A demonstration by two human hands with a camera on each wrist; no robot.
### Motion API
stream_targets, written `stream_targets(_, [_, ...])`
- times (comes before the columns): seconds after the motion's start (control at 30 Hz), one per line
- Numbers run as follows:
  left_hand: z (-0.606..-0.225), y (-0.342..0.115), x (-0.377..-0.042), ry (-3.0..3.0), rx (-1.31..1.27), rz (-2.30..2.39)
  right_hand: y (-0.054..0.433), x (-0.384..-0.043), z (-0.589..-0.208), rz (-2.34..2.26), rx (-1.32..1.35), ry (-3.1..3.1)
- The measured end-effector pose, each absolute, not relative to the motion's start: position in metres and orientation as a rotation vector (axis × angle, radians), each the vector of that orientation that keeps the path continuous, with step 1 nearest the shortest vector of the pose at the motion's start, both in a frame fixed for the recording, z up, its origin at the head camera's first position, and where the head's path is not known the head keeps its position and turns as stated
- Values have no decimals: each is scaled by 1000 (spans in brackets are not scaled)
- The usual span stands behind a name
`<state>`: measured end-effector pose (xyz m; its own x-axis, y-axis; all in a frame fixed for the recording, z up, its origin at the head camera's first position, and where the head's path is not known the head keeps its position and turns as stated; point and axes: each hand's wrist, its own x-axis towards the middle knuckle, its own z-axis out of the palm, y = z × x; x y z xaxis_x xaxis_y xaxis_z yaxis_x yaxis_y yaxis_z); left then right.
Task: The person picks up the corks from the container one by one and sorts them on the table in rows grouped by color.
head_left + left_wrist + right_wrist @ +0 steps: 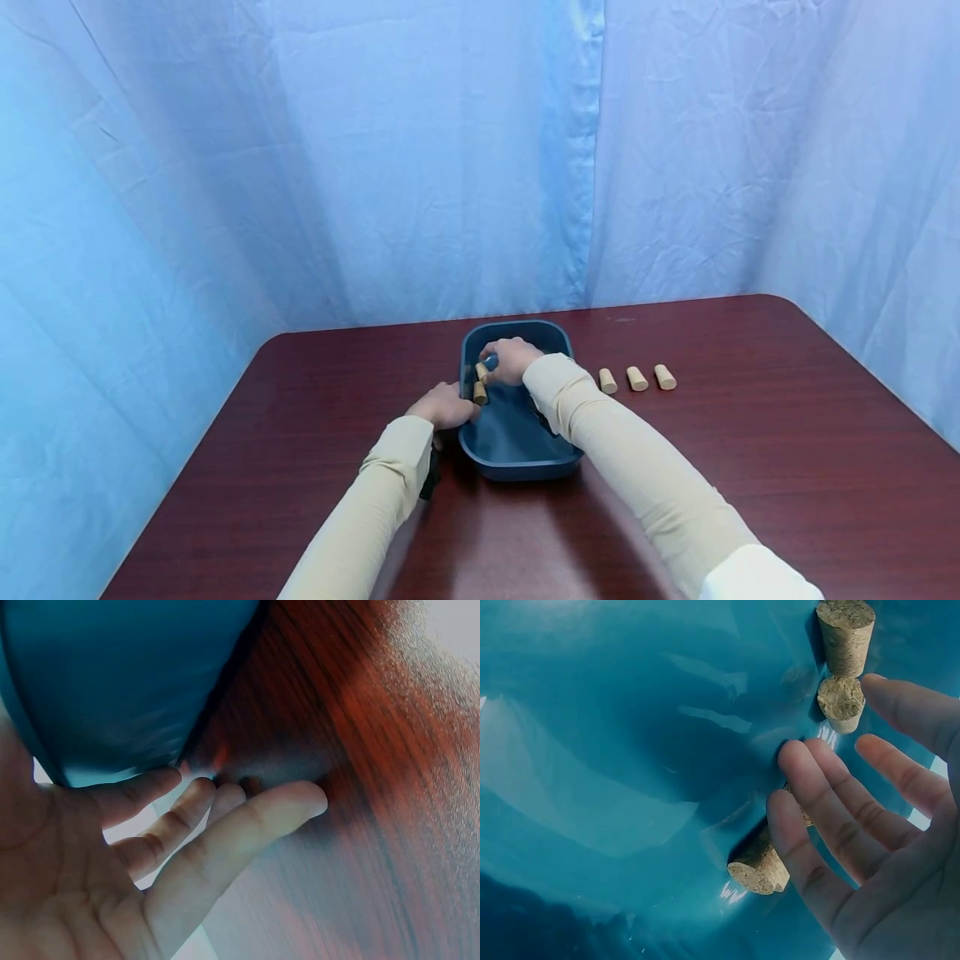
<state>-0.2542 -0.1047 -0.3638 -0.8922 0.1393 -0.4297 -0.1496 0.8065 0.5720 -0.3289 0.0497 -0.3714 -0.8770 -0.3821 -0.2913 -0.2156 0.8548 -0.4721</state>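
Observation:
A dark blue rectangular bin [517,473] stands on the table between my hands. My right hand [512,360] reaches inside, its fingers lightly bent next to the corks at the left wall. In the right wrist view, one cork [847,637] touches a smaller-looking cork [842,705] near a fingertip. Another cork [759,866] lies by the lower fingers, which partly hide a further piece of cork. The fingers do not wrap around any of them. My left hand [444,406] is at the bin's left side, fingers extended along its outer wall in the left wrist view.
Right of the bin, three corks stand in a row on the dark red wooden table [750,442]: a left cork [607,382], a middle cork [637,379] and a right cork [664,377]. Pale blue curtains [450,167] hang behind and beside the table.

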Motion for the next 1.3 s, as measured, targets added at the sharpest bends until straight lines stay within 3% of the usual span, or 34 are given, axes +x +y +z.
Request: stream_targets(1.3, [-362,-105,-250,2534,14,863,45,-321,-371,-459,-453,2741])
